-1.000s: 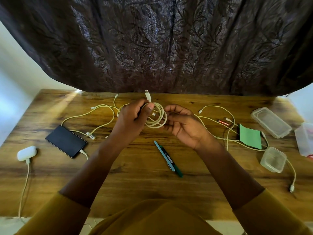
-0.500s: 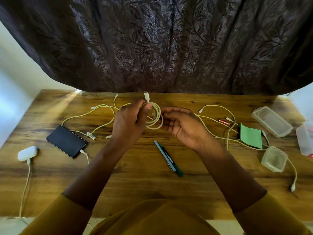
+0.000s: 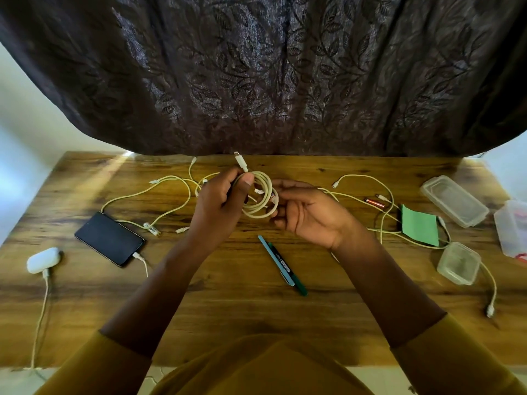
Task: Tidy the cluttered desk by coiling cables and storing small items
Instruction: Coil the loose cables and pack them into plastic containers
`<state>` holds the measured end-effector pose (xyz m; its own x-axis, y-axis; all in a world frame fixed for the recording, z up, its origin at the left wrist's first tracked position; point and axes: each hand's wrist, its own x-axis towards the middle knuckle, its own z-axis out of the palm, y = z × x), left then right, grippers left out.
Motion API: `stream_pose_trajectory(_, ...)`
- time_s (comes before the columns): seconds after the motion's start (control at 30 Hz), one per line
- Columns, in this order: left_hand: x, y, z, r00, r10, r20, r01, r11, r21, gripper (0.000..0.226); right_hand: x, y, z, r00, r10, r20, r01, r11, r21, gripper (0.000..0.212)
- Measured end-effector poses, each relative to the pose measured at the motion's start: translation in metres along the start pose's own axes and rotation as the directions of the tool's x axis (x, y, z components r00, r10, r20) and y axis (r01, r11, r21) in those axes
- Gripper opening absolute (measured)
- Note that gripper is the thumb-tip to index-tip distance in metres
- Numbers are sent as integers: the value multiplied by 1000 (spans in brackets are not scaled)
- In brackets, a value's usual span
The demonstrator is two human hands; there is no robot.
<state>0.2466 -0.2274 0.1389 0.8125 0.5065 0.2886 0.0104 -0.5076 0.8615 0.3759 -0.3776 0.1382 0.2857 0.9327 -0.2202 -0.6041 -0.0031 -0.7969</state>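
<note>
Above the wooden desk [image 3: 256,317]: we hold a coiled white cable [image 3: 261,195] between both hands.

Our left hand [image 3: 221,205] pinches the loops beside the USB-C plug [image 3: 240,161] with thumb and fingers; our right hand [image 3: 309,213] curls its fingertips on the coil's far side. We judge the cable light, limp and springy, so we should grip across all loops, never by the plug.

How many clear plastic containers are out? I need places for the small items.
3: a long one at far right, a small square one nearer, one cut off by the right edge.
</note>
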Motion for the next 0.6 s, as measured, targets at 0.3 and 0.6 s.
stream_pose_trajectory(0.3, 3, -6, 2, 999, -10, -40, 10, 1000, -19, 25, 2, 8, -9, 995, -74, 62, 66, 990, 122, 50)
stream_pose_trajectory(0.6, 2, -5, 5, 999, -23, -35, 20, 997, -75, 21, 5, 16, -3, 990, -121, -78, 134, 969, 206, 33)
